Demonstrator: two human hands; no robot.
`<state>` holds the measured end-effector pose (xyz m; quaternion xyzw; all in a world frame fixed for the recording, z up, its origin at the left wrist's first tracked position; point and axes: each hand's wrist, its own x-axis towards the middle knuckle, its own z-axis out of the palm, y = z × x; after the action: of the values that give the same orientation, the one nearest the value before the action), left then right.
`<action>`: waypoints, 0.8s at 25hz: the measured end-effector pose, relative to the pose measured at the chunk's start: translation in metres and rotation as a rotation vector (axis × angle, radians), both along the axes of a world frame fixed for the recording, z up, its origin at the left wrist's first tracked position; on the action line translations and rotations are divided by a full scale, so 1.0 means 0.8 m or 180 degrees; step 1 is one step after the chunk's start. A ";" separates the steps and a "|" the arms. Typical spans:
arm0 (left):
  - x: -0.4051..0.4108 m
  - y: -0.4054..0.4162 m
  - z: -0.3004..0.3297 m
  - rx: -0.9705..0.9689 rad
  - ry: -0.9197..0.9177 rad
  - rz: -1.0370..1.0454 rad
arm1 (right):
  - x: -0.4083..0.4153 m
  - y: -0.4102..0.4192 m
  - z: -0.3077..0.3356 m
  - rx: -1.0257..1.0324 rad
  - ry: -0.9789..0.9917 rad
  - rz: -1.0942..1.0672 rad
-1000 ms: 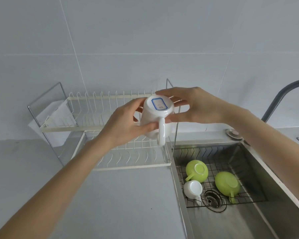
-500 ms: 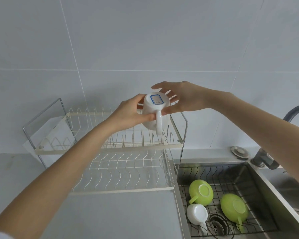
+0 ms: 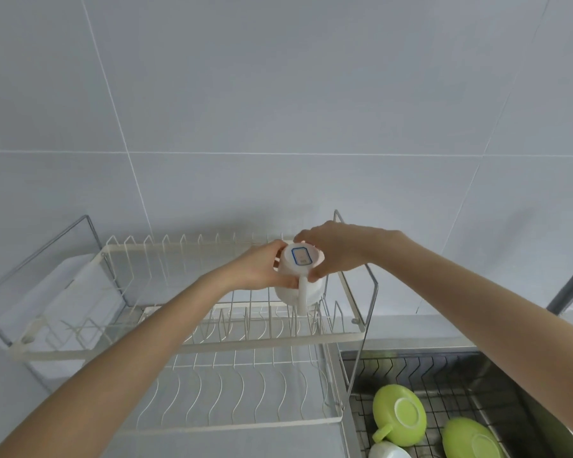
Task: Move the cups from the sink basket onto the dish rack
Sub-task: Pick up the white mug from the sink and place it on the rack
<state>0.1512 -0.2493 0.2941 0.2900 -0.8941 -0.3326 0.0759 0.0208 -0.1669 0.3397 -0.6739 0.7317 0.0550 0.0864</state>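
1. The upper tier of the dish rack (image 3: 212, 340) is being left bare along its left and middle wires.
2. An inverted white mug (image 3: 299, 279), blue-bordered label on its base, handle facing near, is being gripped over the tier's right end by the left hand (image 3: 262, 267) and right hand (image 3: 336, 251).
3. Two green cups (image 3: 399, 414) and a white cup (image 3: 387, 451) are being held in the sink basket (image 3: 450, 375), near right.

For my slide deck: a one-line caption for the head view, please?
Both hands lower an upside-down white mug onto the dish rack's upper tier.
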 end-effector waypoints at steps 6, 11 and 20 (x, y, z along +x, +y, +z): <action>-0.002 -0.001 -0.011 0.0014 -0.0349 -0.0003 | 0.001 -0.003 -0.006 0.0178 0.0226 0.0074; 0.004 0.002 -0.001 0.0040 -0.0692 -0.0089 | 0.003 0.002 -0.003 0.0212 0.0330 0.0091; 0.030 0.077 0.074 -0.1941 -0.0553 0.0202 | 0.002 0.098 0.032 -0.0507 0.0190 0.0072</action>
<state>0.1749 -0.1880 0.3530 0.3090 -0.9463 -0.0208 0.0930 0.0223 -0.0886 0.3657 -0.6849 0.7283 0.0177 0.0101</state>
